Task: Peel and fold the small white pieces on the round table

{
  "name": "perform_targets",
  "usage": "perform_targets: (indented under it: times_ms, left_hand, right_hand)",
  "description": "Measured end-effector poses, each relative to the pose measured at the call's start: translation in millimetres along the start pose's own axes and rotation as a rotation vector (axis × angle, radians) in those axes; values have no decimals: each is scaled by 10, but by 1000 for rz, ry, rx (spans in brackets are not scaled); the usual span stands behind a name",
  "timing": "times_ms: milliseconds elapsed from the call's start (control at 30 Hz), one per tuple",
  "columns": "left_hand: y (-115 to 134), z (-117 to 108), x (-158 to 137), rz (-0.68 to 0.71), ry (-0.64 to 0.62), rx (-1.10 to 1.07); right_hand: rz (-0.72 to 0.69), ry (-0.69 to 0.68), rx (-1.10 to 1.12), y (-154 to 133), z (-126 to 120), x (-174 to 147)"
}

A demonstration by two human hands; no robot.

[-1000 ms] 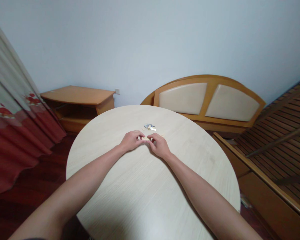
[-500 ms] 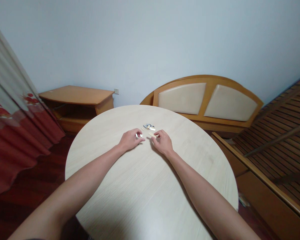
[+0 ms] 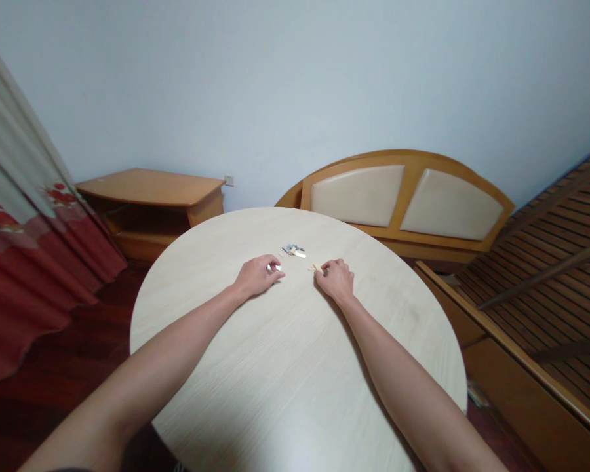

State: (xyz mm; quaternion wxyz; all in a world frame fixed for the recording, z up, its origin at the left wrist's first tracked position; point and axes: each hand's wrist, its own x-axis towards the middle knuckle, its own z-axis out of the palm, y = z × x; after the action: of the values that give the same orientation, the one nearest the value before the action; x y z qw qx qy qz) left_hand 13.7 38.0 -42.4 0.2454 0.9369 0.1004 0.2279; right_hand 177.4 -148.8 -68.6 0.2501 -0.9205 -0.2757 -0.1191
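My left hand (image 3: 258, 275) is curled, its thumb and fingers closed round a small white piece (image 3: 274, 267) that shows at the fingertips. Farther right, my right hand (image 3: 336, 278) rests low over the table, its fingertips on small cream-coloured pieces (image 3: 316, 267). Whether these are gripped or lie on the tabletop is hard to tell at this size. Beyond both hands lies a little heap of small grey, white and tan pieces (image 3: 293, 250), too small to name. Neither hand touches that heap.
The round pale wooden table (image 3: 275, 354) stands under both forearms. Behind it are a low wooden cabinet (image 3: 152, 187) on the left and a padded headboard (image 3: 358, 195) on the right. A curtain (image 3: 24, 262) hangs at far left; a slatted bed frame (image 3: 545, 275) stands at right.
My right hand has moved to the right, away from my left hand, with the cream-coloured pieces at its fingertips. My left hand has stayed almost still with the white piece.
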Motion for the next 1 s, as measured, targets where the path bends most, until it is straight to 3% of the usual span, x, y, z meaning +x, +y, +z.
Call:
perform_targets:
  times_ms: [100, 300, 400, 667, 1000]
  left_hand:
    - [12, -13, -8, -8, 1, 12]
    - [-5, -57, -3, -8, 53, 47]
    - [-28, -78, 9, -29, 54, 82]
    - [-61, -72, 11, -55, 20, 123]
    - [2, -86, -3, -77, -17, 112]
  right_hand:
    - [-47, -16, -55, -122, -59, -91]
    - [-400, -83, -113, -458, 45, -180]
    - [-489, -123, -167, -604, 139, -63]
    - [-584, -172, -328, -813, 265, 192]
    - [-517, -134, -96, -542, 64, -236]
